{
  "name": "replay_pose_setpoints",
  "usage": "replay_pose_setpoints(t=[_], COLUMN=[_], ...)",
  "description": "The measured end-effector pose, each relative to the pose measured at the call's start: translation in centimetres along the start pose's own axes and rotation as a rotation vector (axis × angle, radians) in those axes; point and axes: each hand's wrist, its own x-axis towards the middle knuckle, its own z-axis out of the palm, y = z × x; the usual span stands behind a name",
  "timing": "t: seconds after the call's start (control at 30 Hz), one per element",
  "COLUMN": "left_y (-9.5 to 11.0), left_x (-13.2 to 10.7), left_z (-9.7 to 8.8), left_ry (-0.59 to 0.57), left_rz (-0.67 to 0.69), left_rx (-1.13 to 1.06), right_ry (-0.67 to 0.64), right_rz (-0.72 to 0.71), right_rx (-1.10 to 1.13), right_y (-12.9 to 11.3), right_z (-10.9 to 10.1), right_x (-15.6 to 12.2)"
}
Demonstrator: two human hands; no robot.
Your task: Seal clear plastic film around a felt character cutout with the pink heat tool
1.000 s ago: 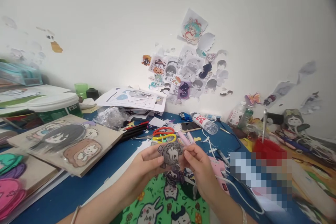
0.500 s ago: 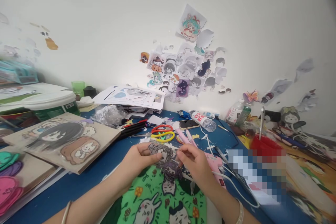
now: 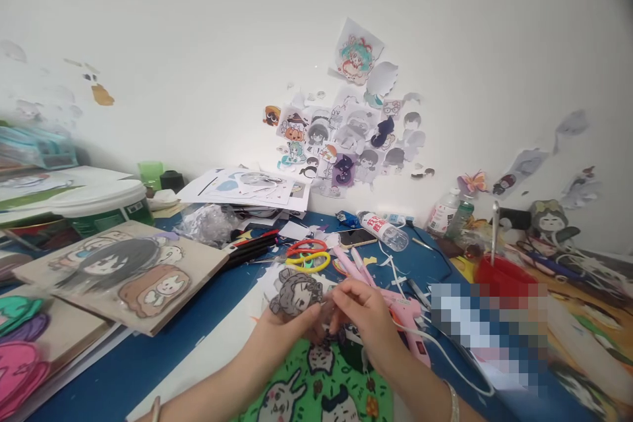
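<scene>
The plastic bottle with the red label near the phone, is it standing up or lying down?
Lying down. The plastic bottle rests on its side on the blue table, cap end pointing toward the wall, right of the phone.

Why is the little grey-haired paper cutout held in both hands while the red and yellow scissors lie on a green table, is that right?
Not quite: the head view shows the table is blue. The cutout is held by the left hand and right hand, with the scissors lying behind.

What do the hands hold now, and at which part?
The left hand holds a grey cutout by its lower edge. The right hand pinches beside it; what it grips cannot be told.
</scene>
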Motion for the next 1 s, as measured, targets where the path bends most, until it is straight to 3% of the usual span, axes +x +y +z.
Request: replay_pose_setpoints(t=[0.1, 0.23, 0.3, 0.37, 0.5, 0.63, 1.0], left_y=[0.4, 1.6, 1.9, 2.1, 2.0, 1.7, 2.9], left_x=[-0.3, 0.0, 0.3, 0.6, 0.7, 0.6, 0.7], left_z=[0.2, -0.8, -1.5, -2.0, -2.0, -1.7, -2.6], left_ry=[0.114, 0.205, 0.230, 0.250, 0.250, 0.202, 0.193], left_rz=[-0.050, -0.023, 0.003, 0.024, 0.051, 0.068, 0.083], left_rx=[0.039, 0.046, 0.062, 0.090, 0.139, 0.116, 0.169], right_ry=[-0.026, 0.194, 0.256, 0.294, 0.385, 0.368, 0.387], right_rz=[-0.079, -0.272, -0.197, -0.117, -0.035, 0.013, -0.163], right_rx=[-0.305, -1.072, -1.332, -1.458, -1.399, -1.291, -0.842], right_y=[-0.3, -0.7, -0.6, -0.3, 0.4, 1.1, 1.0], right_z=[-0.6, -2.9, -4.0, -4.9, -5.9, -6.7, -6.3], right_x=[0.2, 1.1, 1.7, 2.1, 2.7, 3.3, 3.3])
